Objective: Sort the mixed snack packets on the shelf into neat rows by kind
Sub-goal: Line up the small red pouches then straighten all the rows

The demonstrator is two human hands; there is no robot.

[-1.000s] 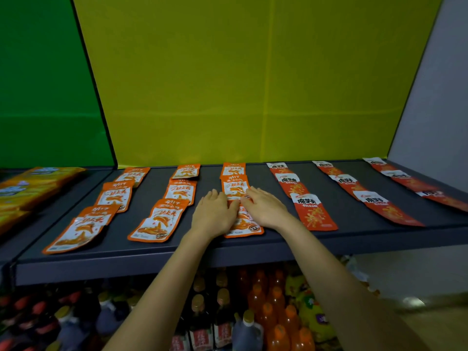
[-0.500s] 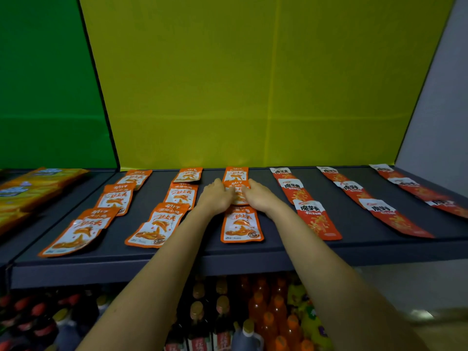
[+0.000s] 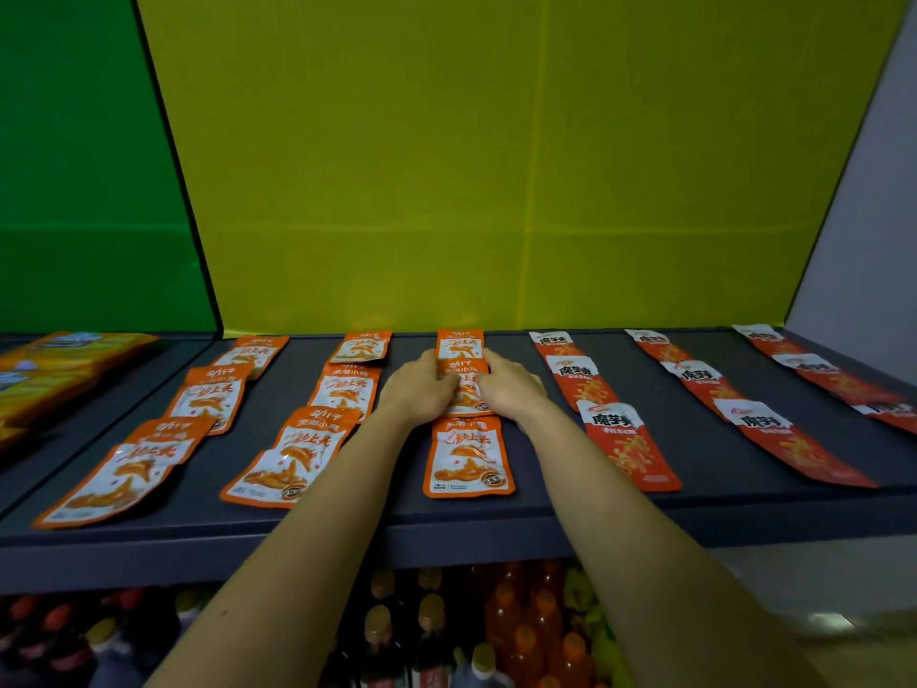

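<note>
On the dark grey shelf (image 3: 546, 511), orange snack packets lie in three rows running front to back, with three rows of red packets to their right. In the third orange row my left hand (image 3: 419, 392) and my right hand (image 3: 511, 389) press on either side of the middle orange packet (image 3: 464, 384), fingers on its edges. In the same row, the front orange packet (image 3: 466, 459) lies uncovered and the back orange packet (image 3: 460, 342) lies just beyond my fingertips. The nearest red packet (image 3: 627, 446) lies just right of my right forearm.
Yellow packets (image 3: 59, 369) lie on the neighbouring shelf at the left. Bottles (image 3: 521, 633) fill the shelf below. A yellow back panel (image 3: 496, 166) closes the shelf behind, and a grey wall (image 3: 873, 216) stands at the right.
Both hands have slid from the front packet of the third orange row back to the middle one. The front packet now lies uncovered and straight.
</note>
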